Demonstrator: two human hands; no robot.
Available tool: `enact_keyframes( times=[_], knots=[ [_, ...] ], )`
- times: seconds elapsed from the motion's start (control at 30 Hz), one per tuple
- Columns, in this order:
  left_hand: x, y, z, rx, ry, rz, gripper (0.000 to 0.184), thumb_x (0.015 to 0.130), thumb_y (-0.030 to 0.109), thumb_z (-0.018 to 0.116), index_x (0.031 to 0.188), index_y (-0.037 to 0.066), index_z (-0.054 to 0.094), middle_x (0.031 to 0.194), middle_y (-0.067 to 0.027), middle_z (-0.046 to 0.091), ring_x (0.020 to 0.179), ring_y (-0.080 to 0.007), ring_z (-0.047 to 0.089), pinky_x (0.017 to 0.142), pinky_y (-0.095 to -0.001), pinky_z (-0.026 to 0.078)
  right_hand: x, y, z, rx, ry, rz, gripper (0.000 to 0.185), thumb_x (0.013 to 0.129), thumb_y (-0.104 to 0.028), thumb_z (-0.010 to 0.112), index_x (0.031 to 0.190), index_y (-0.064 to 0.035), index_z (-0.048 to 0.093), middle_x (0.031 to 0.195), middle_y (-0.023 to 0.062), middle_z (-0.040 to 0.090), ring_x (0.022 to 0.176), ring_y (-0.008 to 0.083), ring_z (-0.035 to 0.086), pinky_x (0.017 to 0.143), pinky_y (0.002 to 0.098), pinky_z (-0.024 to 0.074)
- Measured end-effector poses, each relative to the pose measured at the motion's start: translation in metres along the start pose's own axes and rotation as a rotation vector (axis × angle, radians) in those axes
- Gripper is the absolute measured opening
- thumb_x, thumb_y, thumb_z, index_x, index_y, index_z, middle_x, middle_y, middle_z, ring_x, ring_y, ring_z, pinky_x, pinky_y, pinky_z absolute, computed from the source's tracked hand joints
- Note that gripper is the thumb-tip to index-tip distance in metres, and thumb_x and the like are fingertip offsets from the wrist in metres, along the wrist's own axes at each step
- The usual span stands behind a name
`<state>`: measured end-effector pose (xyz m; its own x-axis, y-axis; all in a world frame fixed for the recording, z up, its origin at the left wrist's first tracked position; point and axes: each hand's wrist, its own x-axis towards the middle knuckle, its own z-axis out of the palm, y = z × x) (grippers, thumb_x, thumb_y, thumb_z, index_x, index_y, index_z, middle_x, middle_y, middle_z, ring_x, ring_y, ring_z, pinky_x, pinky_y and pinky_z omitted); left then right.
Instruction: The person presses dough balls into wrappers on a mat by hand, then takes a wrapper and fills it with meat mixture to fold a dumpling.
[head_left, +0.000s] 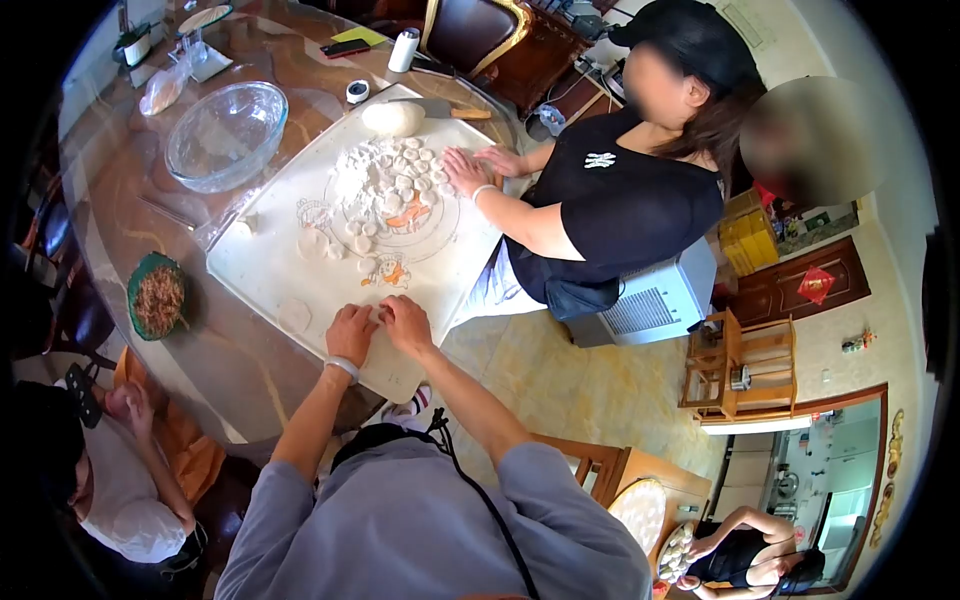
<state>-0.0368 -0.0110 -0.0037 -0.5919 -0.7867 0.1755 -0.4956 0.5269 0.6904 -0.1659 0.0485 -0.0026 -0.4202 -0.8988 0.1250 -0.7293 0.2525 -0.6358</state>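
Note:
My left hand (350, 335) and my right hand (406, 322) are close together over the near corner of a white pastry mat (455, 275). Their fingers curl inward towards each other. Whatever they hold, if anything, is hidden or too small to make out. Left of my left hand lies a thin flat dough wrapper (293, 316). Farther up the mat, small dough pieces (390, 185) spread in a floury heap, a few of them straying towards my hands. A person in a black cap rests both hands (470, 172) at the heap's right edge.
A large dough lump (394, 119) and a knife (468, 113) lie at the mat's far end. Left stand a glass bowl (226, 137) and a green bowl of filling (157, 297). Another person sits lower left; one works at a side table (680, 480) lower right.

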Motion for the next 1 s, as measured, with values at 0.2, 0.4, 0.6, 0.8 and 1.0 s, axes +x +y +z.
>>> enact_keyframes(
  times=[0.2, 0.4, 0.6, 0.8, 1.0],
  knots=[
    [-0.002, -0.006, 0.007, 0.023, 0.018, 0.024, 0.026, 0.071, 0.015, 0.064, 0.097, 0.008, 0.062, 0.090, -0.0078, 0.059, 0.087, -0.0263, 0.056, 0.071, -0.0373, 0.048, -0.002, -0.004, -0.005, -0.002, -0.011, -0.037, 0.017, 0.074, -0.006, 0.060, 0.091, -0.0047, 0.061, 0.087, 0.0130, 0.057, 0.080, 0.0323, 0.058, 0.069, 0.0406, 0.0473],
    [-0.012, -0.010, 0.004, -0.065, 0.053, 0.055, 0.036, 0.077, 0.008, 0.058, 0.112, 0.004, 0.053, 0.090, -0.0111, 0.058, 0.083, -0.0280, 0.057, 0.071, -0.0384, 0.046, -0.007, -0.015, -0.005, -0.079, -0.024, -0.139, 0.025, 0.072, -0.005, 0.062, 0.097, -0.0066, 0.062, 0.100, 0.0129, 0.056, 0.097, 0.0308, 0.052, 0.082, 0.0375, 0.0450],
    [-0.041, -0.014, -0.003, -0.157, 0.030, -0.001, 0.039, 0.075, 0.003, 0.055, 0.114, 0.002, 0.047, 0.095, -0.0164, 0.052, 0.091, -0.0337, 0.050, 0.080, -0.0405, 0.043, -0.007, -0.005, 0.013, -0.129, -0.105, -0.281, 0.024, 0.073, -0.004, 0.056, 0.095, -0.0080, 0.064, 0.094, 0.0124, 0.058, 0.090, 0.0326, 0.052, 0.081, 0.0385, 0.0438],
    [-0.035, -0.008, -0.006, -0.260, 0.045, -0.085, 0.041, 0.074, 0.002, 0.057, 0.114, 0.003, 0.047, 0.094, -0.0138, 0.054, 0.088, -0.0310, 0.053, 0.078, -0.0382, 0.044, 0.000, -0.021, 0.000, -0.114, -0.063, -0.285, 0.020, 0.072, -0.003, 0.059, 0.091, -0.0060, 0.064, 0.091, 0.0106, 0.057, 0.087, 0.0289, 0.052, 0.078, 0.0377, 0.0441],
    [-0.031, -0.016, 0.001, -0.225, 0.034, -0.112, 0.041, 0.074, 0.005, 0.058, 0.114, 0.004, 0.047, 0.091, -0.0130, 0.055, 0.086, -0.0294, 0.054, 0.076, -0.0381, 0.045, 0.000, 0.005, 0.031, -0.099, 0.081, -0.383, 0.016, 0.069, -0.003, 0.058, 0.084, -0.0063, 0.062, 0.090, 0.0117, 0.057, 0.088, 0.0303, 0.053, 0.080, 0.0372, 0.0442]
  ],
)
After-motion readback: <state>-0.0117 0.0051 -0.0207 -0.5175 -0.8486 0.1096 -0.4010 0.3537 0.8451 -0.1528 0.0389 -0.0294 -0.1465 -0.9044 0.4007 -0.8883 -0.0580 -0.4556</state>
